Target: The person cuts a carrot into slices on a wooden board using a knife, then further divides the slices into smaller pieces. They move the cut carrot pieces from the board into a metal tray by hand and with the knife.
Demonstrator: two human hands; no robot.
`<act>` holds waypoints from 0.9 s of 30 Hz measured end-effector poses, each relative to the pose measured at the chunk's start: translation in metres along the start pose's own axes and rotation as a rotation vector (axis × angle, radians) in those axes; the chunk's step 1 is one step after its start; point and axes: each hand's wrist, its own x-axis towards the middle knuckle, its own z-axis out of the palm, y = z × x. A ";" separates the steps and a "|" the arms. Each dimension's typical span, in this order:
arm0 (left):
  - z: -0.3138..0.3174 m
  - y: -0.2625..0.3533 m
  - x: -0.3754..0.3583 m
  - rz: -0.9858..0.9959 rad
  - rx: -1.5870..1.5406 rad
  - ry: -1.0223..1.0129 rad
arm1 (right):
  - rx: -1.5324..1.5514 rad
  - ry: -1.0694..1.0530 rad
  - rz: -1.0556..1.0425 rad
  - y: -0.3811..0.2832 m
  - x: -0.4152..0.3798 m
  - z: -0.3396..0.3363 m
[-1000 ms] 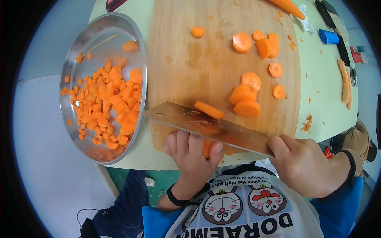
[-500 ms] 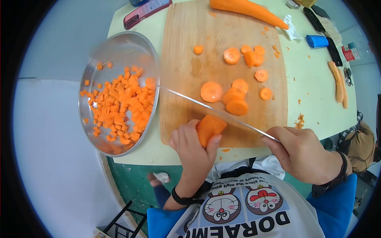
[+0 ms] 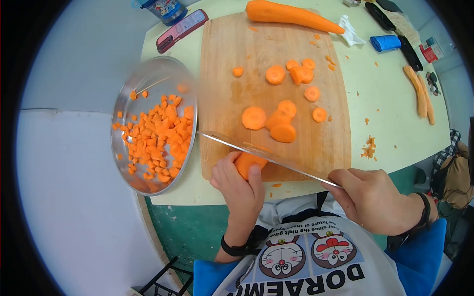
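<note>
My left hand [image 3: 239, 185] is closed round a thick carrot piece [image 3: 248, 166] at the near edge of the wooden cutting board [image 3: 222, 64]. In my right hand [image 3: 377, 200] is the handle end of a long knife [image 3: 289, 166]. Its blade reaches leftward across the far end of the carrot piece, its tip close to the metal bowl's rim. My fingers cover most of the handle. Beyond the blade lie several round carrot slices [image 3: 254, 118], some overlapping. A small carrot chunk [image 3: 238, 71] sits apart from them.
A shallow metal bowl [image 3: 118, 123] of diced carrot stands left of the board. Across the board's far end lies a whole peeled carrot [image 3: 291, 16]. A phone [image 3: 181, 30] is at the far left; a blue roll [image 3: 385, 43] and two thin pale-orange sticks [image 3: 419, 92] are on the right.
The knife blade has come nearer to me, from beyond the carrot piece to over its far end. My left hand still grips the piece. The whole view has shifted slightly.
</note>
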 end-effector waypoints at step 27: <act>0.015 -0.009 -0.007 -0.068 -0.019 0.165 | -0.060 -0.095 -0.003 -0.011 0.007 -0.002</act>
